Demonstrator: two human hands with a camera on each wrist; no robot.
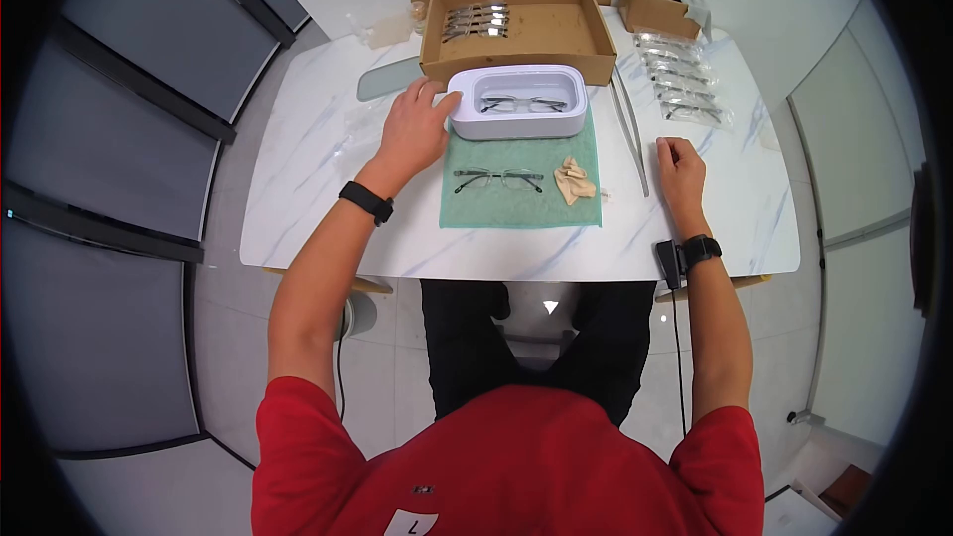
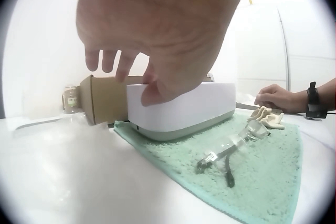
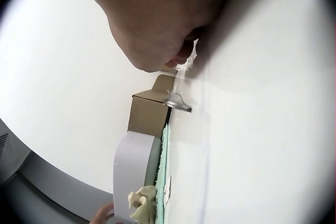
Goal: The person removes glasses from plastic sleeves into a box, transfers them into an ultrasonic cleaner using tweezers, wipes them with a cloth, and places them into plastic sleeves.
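Note:
A white ultrasonic cleaner [image 1: 518,129] stands at the back of a green towel [image 1: 476,210], a pair of glasses [image 1: 524,105] lying in its open basin. My left hand [image 1: 414,129] is at the cleaner's left end, thumb touching its casing and the other fingers extended past it. In front of the cleaner, a second pair of glasses [image 1: 498,179] rests on the towel. To its right is a crumpled beige cloth [image 1: 574,182]. My right hand [image 1: 681,174] rests on the table, fingers loosely curled with nothing in them, near metal tweezers [image 1: 629,129].
Behind the cleaner, an open cardboard box [image 1: 556,32] contains several glasses. Several bagged glasses [image 1: 685,79] lie in a column at the right, below a small carton [image 1: 655,6]. A grey-green flat case [image 1: 388,78] and clear plastic bags [image 1: 359,134] are on the left.

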